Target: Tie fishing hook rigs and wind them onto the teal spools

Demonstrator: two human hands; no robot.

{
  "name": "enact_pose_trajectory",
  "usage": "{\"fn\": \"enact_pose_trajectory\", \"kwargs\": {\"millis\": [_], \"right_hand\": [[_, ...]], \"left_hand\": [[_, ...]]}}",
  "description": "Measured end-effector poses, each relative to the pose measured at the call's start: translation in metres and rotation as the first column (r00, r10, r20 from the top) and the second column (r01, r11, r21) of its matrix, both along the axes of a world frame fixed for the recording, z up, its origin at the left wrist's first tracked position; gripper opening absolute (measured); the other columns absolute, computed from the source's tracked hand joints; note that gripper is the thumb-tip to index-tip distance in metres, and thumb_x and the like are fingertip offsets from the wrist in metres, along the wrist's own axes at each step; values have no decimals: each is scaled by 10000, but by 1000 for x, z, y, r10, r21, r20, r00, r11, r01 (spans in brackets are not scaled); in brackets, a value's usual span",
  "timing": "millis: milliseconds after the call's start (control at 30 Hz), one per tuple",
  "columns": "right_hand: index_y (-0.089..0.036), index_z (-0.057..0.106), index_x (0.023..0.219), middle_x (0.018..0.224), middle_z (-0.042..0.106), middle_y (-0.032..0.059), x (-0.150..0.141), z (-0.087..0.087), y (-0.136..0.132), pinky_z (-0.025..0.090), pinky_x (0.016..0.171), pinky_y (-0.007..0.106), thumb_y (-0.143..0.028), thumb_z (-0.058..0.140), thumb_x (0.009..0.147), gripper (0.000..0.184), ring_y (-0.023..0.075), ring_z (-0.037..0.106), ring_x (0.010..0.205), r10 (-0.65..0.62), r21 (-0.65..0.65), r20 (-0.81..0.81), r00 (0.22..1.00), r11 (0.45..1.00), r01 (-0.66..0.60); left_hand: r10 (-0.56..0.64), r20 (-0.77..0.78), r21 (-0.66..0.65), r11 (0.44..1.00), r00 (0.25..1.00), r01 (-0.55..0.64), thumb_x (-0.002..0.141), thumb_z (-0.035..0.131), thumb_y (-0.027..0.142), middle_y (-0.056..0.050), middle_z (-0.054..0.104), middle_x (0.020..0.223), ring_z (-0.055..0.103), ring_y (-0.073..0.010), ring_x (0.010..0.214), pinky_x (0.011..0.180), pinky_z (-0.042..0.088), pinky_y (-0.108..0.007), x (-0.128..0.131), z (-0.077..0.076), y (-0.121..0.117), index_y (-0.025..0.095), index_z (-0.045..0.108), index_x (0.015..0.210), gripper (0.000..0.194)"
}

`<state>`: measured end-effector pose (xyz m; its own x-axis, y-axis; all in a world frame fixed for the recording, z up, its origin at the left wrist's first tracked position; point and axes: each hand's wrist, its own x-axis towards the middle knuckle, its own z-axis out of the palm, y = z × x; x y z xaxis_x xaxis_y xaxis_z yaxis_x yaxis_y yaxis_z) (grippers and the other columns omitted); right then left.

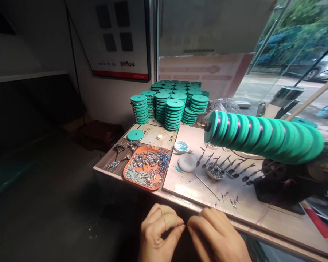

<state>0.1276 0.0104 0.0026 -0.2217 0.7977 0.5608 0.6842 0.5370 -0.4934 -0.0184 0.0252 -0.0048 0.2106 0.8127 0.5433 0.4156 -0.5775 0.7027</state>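
My left hand [161, 230] is at the front edge of the table, thumb and forefinger pinched together, with pale wraps on two fingers. Beside it, a small gap apart, my right hand [213, 233] has its fingers bent and pressed together. Whatever either pinch holds is too small or hidden to name. On the board beyond the hands lie a thin metal rod [207, 187] and several small fishing floats or sinker rigs [233, 201], their exact kind unclear. An orange tray [125, 174] to the left holds grey metal cylinders, blue tubes, pale green tubes and tiny metal pieces.
Stacks of green foam spools [175, 112] fill the table's back. A rod of green spools [251, 134] juts from a dark machine [278, 193] on the right. A white round lump [187, 162], a bowl of metal bits [215, 171] and a dish of blue pieces [181, 146] stand mid-board.
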Motion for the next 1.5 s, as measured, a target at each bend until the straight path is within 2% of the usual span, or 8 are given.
{"fn": "enact_pose_trajectory", "kwargs": {"millis": [700, 1067, 1267, 1333, 1400, 1500], "right_hand": [[-175, 551, 706, 606, 450, 9, 0, -1, 1, 303, 534, 257, -132, 423, 827, 182, 145, 395, 569, -11, 22, 40, 999, 1000, 10], [-175, 546, 658, 581, 441, 8, -2, 2, 2, 297, 536, 266, -104, 419, 810, 209, 146, 387, 557, -28, 61, 99, 995, 998, 22], [-179, 539, 657, 586, 452, 7, -3, -1, 4, 300, 520, 271, -111, 433, 809, 197, 146, 398, 553, -18, 55, 114, 993, 998, 12], [-184, 546, 694, 592, 477, 0, -2, -1, 7, 342, 576, 286, -107, 439, 803, 171, 143, 428, 557, 18, 76, 124, 992, 997, -28], [-185, 552, 773, 632, 530, 2, 0, 0, 10, 362, 734, 344, -120, 435, 799, 136, 159, 491, 634, 24, 121, 105, 994, 992, -36], [-188, 539, 783, 657, 554, 6, 4, 2, 14, 269, 907, 428, -128, 419, 796, 134, 192, 520, 763, -1, 148, 92, 996, 989, -13]], "left_hand": [[26, -54, 81, 996, 998, -21, 681, 573, 31, -18, 594, 618, 540, -123, 593, 509, 460, -220, 1, 5, 2, 160, 599, 700, 133], [142, -256, 228, 970, 956, -83, 669, 570, 30, -16, 609, 651, 515, -137, 607, 547, 422, -256, -4, 3, -3, 184, 603, 749, 177], [144, -281, 228, 970, 949, -80, 671, 560, 29, -17, 608, 656, 509, -143, 612, 555, 405, -267, -4, 3, -3, 185, 595, 744, 176], [149, -283, 224, 971, 947, -86, 679, 548, 31, -16, 609, 657, 511, -141, 615, 560, 405, -265, -4, 4, -3, 187, 593, 731, 171], [153, -293, 217, 972, 944, -91, 687, 540, 42, -10, 608, 657, 514, -135, 615, 558, 401, -256, -5, 5, -2, 192, 598, 729, 166], [161, -315, 197, 975, 935, -102, 691, 545, 62, -6, 602, 658, 515, -133, 616, 556, 391, -253, -5, 7, -2, 199, 605, 730, 155]]}}
